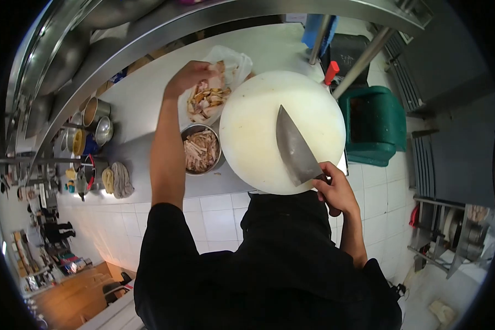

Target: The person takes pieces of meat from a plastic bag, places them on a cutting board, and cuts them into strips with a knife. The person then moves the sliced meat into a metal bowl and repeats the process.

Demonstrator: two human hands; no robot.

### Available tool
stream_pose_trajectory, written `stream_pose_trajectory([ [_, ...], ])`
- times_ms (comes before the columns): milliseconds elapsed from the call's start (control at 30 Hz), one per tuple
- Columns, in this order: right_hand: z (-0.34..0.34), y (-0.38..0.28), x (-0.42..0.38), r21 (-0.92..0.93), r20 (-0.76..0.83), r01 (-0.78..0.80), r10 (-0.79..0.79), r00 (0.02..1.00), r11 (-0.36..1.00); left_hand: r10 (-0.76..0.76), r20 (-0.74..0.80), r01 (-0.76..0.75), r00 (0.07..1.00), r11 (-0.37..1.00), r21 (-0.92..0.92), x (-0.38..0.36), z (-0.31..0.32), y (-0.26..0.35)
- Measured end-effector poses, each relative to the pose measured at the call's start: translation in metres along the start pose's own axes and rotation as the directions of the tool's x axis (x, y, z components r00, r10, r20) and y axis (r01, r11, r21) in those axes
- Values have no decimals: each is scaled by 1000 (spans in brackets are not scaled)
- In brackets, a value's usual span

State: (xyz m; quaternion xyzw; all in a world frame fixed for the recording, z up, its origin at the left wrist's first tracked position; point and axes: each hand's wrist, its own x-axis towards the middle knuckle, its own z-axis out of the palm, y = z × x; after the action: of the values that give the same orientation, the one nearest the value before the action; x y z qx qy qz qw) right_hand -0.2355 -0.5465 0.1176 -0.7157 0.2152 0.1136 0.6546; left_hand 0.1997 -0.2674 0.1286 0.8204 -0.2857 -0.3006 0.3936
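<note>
My right hand point(335, 190) is closed around the dark handle of a large knife point(296, 148), whose wide blade lies over the round white cutting board point(253, 132). To the left of the board, my left hand point(193, 76) reaches to an open plastic bag point(236, 63) with pieces of meat point(208, 99) in it. Its fingers are closed on a pale piece of meat at the bag. Just below the bag stands a round metal bowl point(218, 159) filled with meat cut into strips point(201, 150).
A green bin point(393, 126) stands right of the board, near a red handle point(331, 72). Metal pots point(95, 110) and folded cloths point(122, 180) sit at the counter's left. A metal shelf point(165, 34) runs overhead. Another person point(55, 231) is far left.
</note>
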Motion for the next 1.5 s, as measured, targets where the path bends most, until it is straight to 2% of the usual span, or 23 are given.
stream_pose_trajectory([
  [33,-4,-2,4,-10,14,-6,7,1000,1000,40,-99,-41,994,999,-7,-11,18,14],
  [67,-8,-3,7,-20,27,-19,20,999,1000,67,-267,-11,961,979,206,-26,46,36],
  [100,-13,-2,10,-35,43,2,0,999,999,205,-435,-141,877,974,175,-38,86,44],
  [167,-21,-15,12,-85,66,-36,42,997,996,682,-370,-434,631,705,560,-61,141,51],
  [200,-23,-19,12,-121,72,-69,78,994,990,538,-353,-265,765,763,589,-85,174,56],
  [233,-29,-18,13,-168,83,-59,74,994,984,391,-215,-202,895,785,585,-101,195,54],
  [267,-33,-25,12,-191,78,-86,102,992,978,381,-219,-196,898,794,576,-115,210,44],
  [367,-51,-20,15,-240,60,-74,91,994,968,454,-279,-253,846,803,540,-143,214,16],
  [467,-61,-27,29,-276,17,-70,77,997,959,433,-406,-164,805,820,548,-147,201,7],
  [533,-54,-30,47,-336,-55,81,-105,993,938,420,-409,-191,810,849,493,-133,194,2],
  [600,-41,-35,64,-403,-60,119,-157,986,907,442,-368,-201,818,819,537,-124,206,9],
  [667,-24,-47,68,-670,-60,189,-306,950,718,417,-306,-203,856,815,543,-126,231,22],
  [733,-12,-55,67,-704,-46,189,-309,950,685,420,-355,-192,835,828,527,-129,251,22],
  [867,5,-69,55,-783,66,243,-311,948,573,436,-557,-115,707,848,517,-125,266,24],
  [967,12,-102,40,-761,43,386,-553,832,522,421,-606,-89,675,862,499,-119,267,23],
  [1067,26,-114,36,-758,32,351,-506,862,550,420,-623,-96,660,870,484,-119,266,23],
  [1133,39,-59,85,-904,181,277,-294,938,326,421,-626,-93,656,868,487,-119,266,22],
  [1200,30,-64,86,-885,181,290,-305,935,364,412,-625,-102,663,877,470,-121,268,22],
  [1267,29,-99,67,-901,81,202,-307,948,385,386,-622,-96,682,889,447,-124,268,21],
  [1300,29,-116,56,-848,63,223,-326,943,481,397,-627,-108,670,888,447,-122,266,22],
  [1400,42,-79,73,-875,143,296,-382,913,382,412,-630,-126,658,885,448,-117,266,17],
  [1433,55,-69,86,-894,147,239,-256,955,379,419,-628,-129,656,882,454,-118,266,16],
  [1500,44,-72,88,-909,161,259,-298,941,326,427,-629,-141,650,881,452,-117,264,16],
])
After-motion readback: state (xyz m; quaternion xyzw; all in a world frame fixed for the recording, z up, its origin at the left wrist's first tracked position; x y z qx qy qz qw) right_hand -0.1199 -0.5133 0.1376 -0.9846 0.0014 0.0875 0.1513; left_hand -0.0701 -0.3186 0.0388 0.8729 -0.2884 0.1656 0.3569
